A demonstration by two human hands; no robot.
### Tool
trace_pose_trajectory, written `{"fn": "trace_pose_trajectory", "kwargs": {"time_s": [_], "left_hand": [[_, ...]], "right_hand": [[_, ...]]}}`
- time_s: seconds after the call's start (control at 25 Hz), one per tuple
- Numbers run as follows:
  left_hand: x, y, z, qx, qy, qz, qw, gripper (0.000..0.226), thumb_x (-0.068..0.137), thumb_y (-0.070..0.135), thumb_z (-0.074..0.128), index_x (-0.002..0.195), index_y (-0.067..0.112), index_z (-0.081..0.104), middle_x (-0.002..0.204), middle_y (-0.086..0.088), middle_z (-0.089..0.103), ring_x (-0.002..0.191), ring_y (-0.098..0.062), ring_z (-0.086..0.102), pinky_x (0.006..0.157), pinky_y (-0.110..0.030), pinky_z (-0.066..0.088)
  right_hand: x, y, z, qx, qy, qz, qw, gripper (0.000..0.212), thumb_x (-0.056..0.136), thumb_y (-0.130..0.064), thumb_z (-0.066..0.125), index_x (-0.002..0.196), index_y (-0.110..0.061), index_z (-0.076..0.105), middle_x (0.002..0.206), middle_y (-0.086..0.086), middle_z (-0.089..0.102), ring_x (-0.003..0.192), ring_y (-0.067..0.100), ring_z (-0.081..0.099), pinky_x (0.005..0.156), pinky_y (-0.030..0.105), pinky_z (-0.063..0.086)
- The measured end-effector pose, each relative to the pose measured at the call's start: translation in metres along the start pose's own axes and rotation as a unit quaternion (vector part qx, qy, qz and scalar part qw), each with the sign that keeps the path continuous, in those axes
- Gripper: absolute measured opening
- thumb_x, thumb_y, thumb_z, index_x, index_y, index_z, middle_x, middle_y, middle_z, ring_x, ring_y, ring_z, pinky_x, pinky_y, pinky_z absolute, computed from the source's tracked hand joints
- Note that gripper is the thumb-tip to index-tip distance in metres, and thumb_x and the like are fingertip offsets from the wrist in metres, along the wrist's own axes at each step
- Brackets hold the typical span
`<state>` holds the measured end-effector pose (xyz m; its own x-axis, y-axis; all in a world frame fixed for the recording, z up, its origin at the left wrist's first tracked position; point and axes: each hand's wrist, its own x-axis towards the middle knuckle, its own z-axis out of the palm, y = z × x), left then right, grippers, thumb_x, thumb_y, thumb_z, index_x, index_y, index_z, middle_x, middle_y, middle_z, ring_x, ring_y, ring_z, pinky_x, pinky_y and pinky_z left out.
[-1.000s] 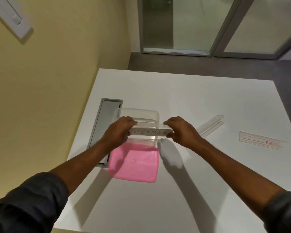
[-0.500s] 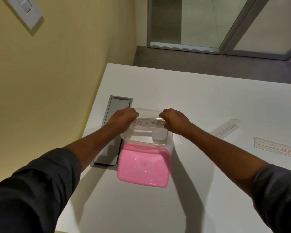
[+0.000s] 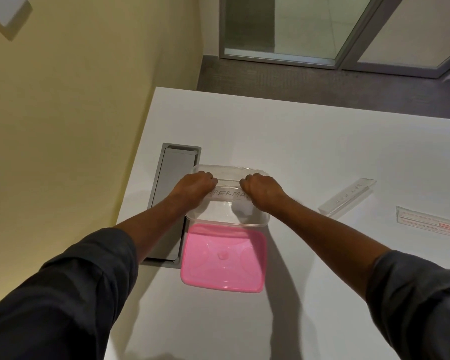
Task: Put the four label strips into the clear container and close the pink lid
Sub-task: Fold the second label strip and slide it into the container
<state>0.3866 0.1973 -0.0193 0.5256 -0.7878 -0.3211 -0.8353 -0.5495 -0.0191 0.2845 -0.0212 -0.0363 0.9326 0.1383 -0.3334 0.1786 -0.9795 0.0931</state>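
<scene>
The clear container (image 3: 226,220) stands open on the white table, with the pink lid (image 3: 224,258) lying flat just in front of it. Inside the container's mouth I hold a white label strip (image 3: 226,195) with handwritten letters. My left hand (image 3: 192,187) pinches its left end and my right hand (image 3: 261,189) pinches its right end. A second strip (image 3: 348,197) with handwriting lies on the table to the right. A third strip (image 3: 430,222), with a red mark, lies farther right.
A grey metal cable hatch (image 3: 170,201) is set into the table (image 3: 309,141) left of the container. A yellow wall runs along the table's left edge. Dark carpet and glass doors lie beyond the far edge.
Both hands have carried the lettered strip from above the container's near rim down into its mouth. The two strips on the right have not moved.
</scene>
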Motion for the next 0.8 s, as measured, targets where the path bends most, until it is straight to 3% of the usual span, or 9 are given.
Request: {"fn": "trace_pose_trajectory", "kwargs": {"time_s": [0.08, 0.24, 0.48, 0.68, 0.8], "left_hand": [[0.002, 0.001, 0.002, 0.009, -0.001, -0.001, 1.000, 0.042, 0.089, 0.003, 0.075, 0.129, 0.010, 0.064, 0.116, -0.011, 0.069, 0.100, -0.028, 0.068, 0.067, -0.037, 0.050], [0.002, 0.003, 0.004, 0.023, 0.008, -0.004, 1.000, 0.046, 0.088, 0.007, 0.079, 0.130, 0.010, 0.061, 0.117, -0.011, 0.070, 0.100, -0.027, 0.068, 0.071, -0.037, 0.055], [0.001, 0.010, 0.004, 0.017, 0.017, -0.023, 0.999, 0.064, 0.083, 0.007, 0.087, 0.138, 0.006, 0.055, 0.125, -0.014, 0.068, 0.109, -0.028, 0.068, 0.082, -0.042, 0.061], [0.001, 0.009, 0.010, -0.026, 0.082, -0.028, 0.996, 0.059, 0.084, 0.008, 0.085, 0.136, 0.009, 0.057, 0.120, -0.012, 0.069, 0.103, -0.029, 0.069, 0.074, -0.042, 0.064], [-0.008, 0.019, 0.007, -0.127, 0.153, -0.074, 0.977, 0.046, 0.093, 0.014, 0.078, 0.136, 0.012, 0.063, 0.121, -0.011, 0.072, 0.105, -0.031, 0.070, 0.074, -0.046, 0.065]], "right_hand": [[0.002, -0.002, 0.005, -0.006, 0.023, -0.001, 1.000, 0.027, 0.066, 0.001, 0.081, 0.083, -0.010, 0.063, 0.071, 0.008, 0.063, 0.057, 0.027, 0.061, 0.045, 0.029, 0.027], [0.000, -0.004, 0.007, -0.004, 0.024, 0.017, 1.000, 0.022, 0.079, 0.003, 0.070, 0.097, -0.008, 0.064, 0.088, 0.010, 0.065, 0.076, 0.029, 0.065, 0.050, 0.033, 0.033], [-0.006, -0.006, 0.004, 0.019, 0.032, 0.040, 0.998, 0.026, 0.078, 0.004, 0.073, 0.101, -0.006, 0.066, 0.092, 0.012, 0.067, 0.081, 0.030, 0.066, 0.050, 0.034, 0.035], [-0.009, -0.007, -0.002, 0.078, 0.057, 0.043, 0.994, 0.026, 0.082, 0.003, 0.068, 0.106, -0.005, 0.063, 0.099, 0.012, 0.065, 0.089, 0.032, 0.064, 0.052, 0.035, 0.039], [-0.015, -0.010, -0.011, 0.140, 0.090, 0.055, 0.984, 0.017, 0.086, -0.002, 0.067, 0.102, -0.007, 0.061, 0.097, 0.010, 0.064, 0.088, 0.033, 0.063, 0.051, 0.036, 0.044]]}}
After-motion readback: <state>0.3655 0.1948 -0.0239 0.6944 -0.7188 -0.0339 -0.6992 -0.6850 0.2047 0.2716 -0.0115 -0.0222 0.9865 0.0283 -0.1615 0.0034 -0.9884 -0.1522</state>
